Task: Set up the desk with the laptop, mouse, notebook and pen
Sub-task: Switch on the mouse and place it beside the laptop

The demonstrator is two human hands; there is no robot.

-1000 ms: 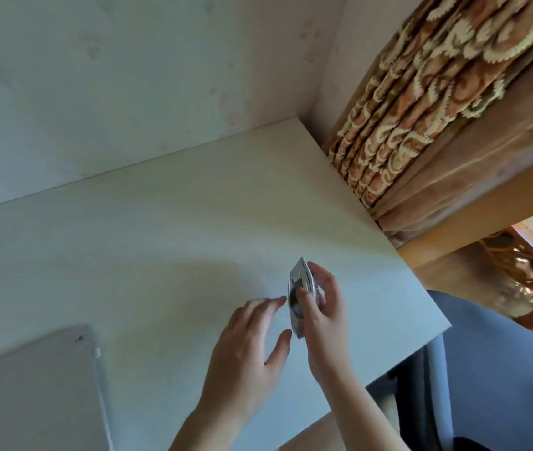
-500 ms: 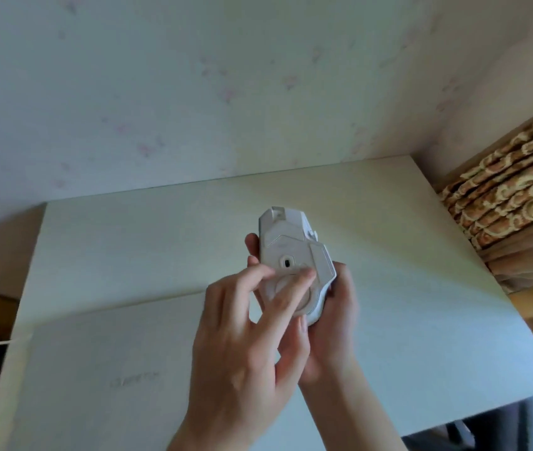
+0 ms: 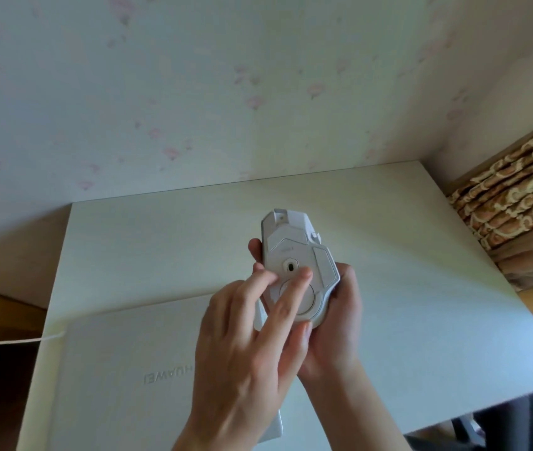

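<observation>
A white computer mouse (image 3: 294,252) is held upside down above the desk, its underside and sensor hole facing me. My right hand (image 3: 336,323) cups it from below and from the right. My left hand (image 3: 248,349) rests two fingertips on the round cover at the mouse's rear underside. A closed silver laptop (image 3: 122,369) lies on the pale desk (image 3: 421,320) at the near left, partly hidden by my left hand. No notebook or pen is in view.
A white cable (image 3: 5,343) runs from the left to the laptop's rear left corner. A flowered wall stands behind the desk. A patterned brown curtain (image 3: 512,209) hangs at the right. A grey chair (image 3: 525,415) shows at the lower right.
The view swung left from the desk's right corner onto the laptop. The mouse was turned from edge-on to underside up, and my left hand's fingers came onto its underside.
</observation>
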